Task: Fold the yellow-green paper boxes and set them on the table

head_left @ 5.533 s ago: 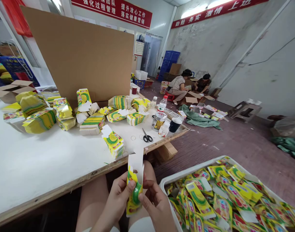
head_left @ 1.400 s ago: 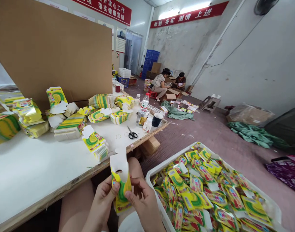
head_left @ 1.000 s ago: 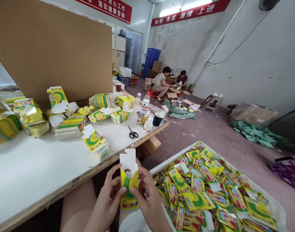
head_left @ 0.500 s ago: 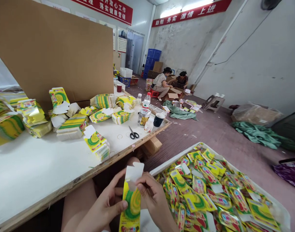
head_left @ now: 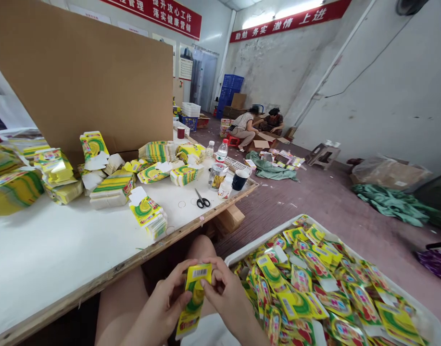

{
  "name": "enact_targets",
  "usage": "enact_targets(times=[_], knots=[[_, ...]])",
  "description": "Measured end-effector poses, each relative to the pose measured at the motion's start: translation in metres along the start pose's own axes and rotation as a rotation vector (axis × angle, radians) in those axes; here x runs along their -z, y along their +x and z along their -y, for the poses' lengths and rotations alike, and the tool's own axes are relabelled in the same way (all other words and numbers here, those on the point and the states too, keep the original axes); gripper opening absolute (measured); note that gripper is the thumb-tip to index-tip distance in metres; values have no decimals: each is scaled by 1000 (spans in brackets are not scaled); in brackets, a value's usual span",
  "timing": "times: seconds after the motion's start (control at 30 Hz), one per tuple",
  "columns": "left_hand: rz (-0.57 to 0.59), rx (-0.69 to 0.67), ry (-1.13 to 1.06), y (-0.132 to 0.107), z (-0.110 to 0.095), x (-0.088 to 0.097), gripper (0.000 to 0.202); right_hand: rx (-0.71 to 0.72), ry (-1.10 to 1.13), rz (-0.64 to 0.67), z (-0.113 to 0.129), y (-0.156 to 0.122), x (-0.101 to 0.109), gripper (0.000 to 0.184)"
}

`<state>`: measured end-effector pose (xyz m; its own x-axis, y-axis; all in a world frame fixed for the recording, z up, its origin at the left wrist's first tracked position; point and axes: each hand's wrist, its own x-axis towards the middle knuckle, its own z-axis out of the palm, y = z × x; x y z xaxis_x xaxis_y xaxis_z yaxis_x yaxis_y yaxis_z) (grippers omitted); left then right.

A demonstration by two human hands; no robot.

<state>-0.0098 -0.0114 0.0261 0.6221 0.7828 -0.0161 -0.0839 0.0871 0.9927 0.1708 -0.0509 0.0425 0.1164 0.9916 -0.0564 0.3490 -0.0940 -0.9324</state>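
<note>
Over my lap I hold a small yellow and green printed carton (head_left: 192, 300) with both hands. My left hand (head_left: 162, 307) grips its left side, thumb on the front. My right hand (head_left: 223, 298) pinches the top end, where the flap with a barcode is folded down. To my right a white tray (head_left: 427, 321) is heaped with several finished cartons of the same print. On the white table (head_left: 54, 250) a small stack of flat cartons (head_left: 149, 216) lies nearest to me.
More stacks of flat cartons (head_left: 108, 185) sit before an upright cardboard sheet (head_left: 83, 72). Scissors (head_left: 202, 200), a jar (head_left: 217, 174), a bottle (head_left: 222, 150) and a dark cup (head_left: 239, 179) stand at the table's right end. Two people (head_left: 256, 126) sit on the floor far back.
The carton's white top flap, upright before, is now folded down under my right fingers, showing the barcode. The carton sits lower in my hands.
</note>
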Motion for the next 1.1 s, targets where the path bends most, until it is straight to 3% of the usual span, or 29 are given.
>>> enact_targets(times=[0.17, 0.4, 0.53, 0.67, 0.77, 0.87, 0.97, 1.03, 1.1], knots=[[34, 9, -29, 1, -2, -3, 47, -48, -49, 23, 0, -3, -4, 40], [-21, -14, -11, 2, -1, -6, 47, -19, -60, -95, 2, -5, -10, 37], [-61, -6, -117, 4, -1, -6, 45, 86, -21, -42, -3, -4, -2, 29], [-53, -9, -152, 10, 6, -18, 46, 139, 9, -124, -6, -4, 3, 25], [-52, -46, -45, 16, 8, -21, 44, 145, -4, -198, -8, -5, 18, 23], [-262, -210, 310, 29, 2, 3, 46, 217, -325, -423, -12, -9, 49, 18], [-593, -329, 774, 50, -3, 54, 61, 274, -569, -605, -18, -11, 73, 23], [-719, -320, 1015, 63, 0, 90, 74, 263, -539, -554, -21, -10, 73, 24], [-735, -292, 1067, 72, 7, 116, 70, 213, -433, -435, -22, -8, 61, 21]])
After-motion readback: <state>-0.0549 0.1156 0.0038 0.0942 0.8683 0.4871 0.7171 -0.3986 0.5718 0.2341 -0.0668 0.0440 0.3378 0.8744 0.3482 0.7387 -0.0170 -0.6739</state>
